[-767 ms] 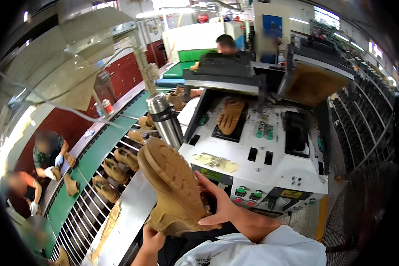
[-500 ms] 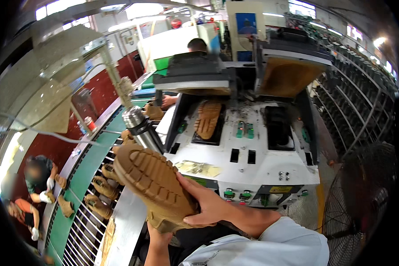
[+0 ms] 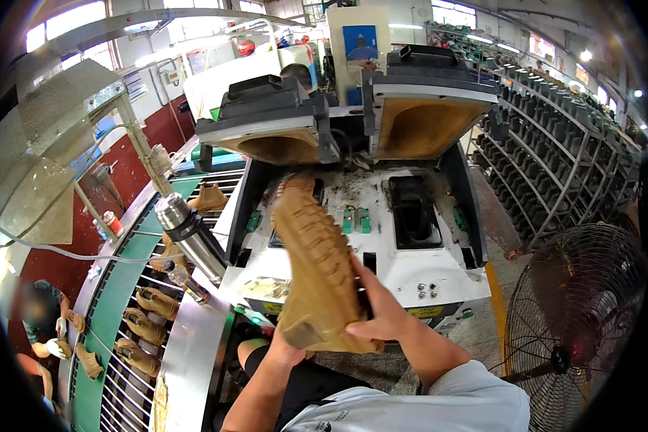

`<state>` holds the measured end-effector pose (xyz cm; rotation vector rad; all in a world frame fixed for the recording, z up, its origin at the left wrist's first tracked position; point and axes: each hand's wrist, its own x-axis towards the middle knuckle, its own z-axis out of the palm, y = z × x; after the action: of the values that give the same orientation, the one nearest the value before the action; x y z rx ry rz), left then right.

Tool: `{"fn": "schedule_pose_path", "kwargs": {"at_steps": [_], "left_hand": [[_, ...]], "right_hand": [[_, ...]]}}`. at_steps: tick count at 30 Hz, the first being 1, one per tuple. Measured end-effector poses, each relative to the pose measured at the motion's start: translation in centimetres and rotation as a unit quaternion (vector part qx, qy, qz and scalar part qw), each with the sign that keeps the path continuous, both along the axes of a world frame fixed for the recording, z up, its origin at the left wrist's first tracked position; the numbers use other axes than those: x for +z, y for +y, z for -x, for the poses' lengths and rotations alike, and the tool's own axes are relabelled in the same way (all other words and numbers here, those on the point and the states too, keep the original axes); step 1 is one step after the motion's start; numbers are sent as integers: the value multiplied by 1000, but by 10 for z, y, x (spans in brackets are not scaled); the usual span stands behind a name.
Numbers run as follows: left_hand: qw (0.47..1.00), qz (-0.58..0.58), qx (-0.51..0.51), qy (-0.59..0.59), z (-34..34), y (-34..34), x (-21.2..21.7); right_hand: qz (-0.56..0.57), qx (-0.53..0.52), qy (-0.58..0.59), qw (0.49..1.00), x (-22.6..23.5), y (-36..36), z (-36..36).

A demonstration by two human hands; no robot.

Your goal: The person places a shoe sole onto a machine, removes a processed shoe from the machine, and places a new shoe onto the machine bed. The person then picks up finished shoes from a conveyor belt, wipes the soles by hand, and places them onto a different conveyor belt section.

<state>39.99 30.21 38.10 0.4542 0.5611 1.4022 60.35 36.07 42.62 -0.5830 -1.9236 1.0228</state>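
A tan boot [image 3: 317, 266] with a deeply ridged sole is in both my hands, sole turned up and to the right, toe pointing away over the machine. My left hand [image 3: 289, 350] grips it near the heel from the lower left, fingers mostly hidden behind it. On the other side my right hand [image 3: 381, 309] is closed around the boot, thumb toward the heel. Behind the boot stands a pressing machine [image 3: 439, 277] with a white bed. Its left well is mostly covered by the boot; the right black well [image 3: 415, 216] shows.
Two padded lids [image 3: 432, 119] are raised over the machine. At left, a green conveyor [image 3: 133, 270] and a roller rack carry several tan boots [image 3: 144, 327]. A steel flask [image 3: 191, 237] and a small bottle [image 3: 185, 279] stand beside them. A floor fan [image 3: 569, 331] is at right.
The boot has moved right and its toe has swung away from me, its sole tilting to the right. My view has shifted right, and both hands still hold the boot.
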Motion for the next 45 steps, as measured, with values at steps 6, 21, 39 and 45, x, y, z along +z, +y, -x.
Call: {"fn": "schedule_pose_path", "kwargs": {"at_steps": [6, 21, 39, 45], "left_hand": [[921, -80, 39, 378, -28, 26, -96], [867, 94, 166, 461, 75, -41, -264], [900, 111, 171, 384, 78, -33, -266], [856, 99, 106, 497, 77, -30, -275]], "right_hand": [[211, -122, 156, 957, -11, 16, -70], [122, -514, -328, 783, 44, 249, -142], [164, -496, -460, 718, -36, 259, -120], [-48, -518, -336, 785, -83, 200, -143]]}}
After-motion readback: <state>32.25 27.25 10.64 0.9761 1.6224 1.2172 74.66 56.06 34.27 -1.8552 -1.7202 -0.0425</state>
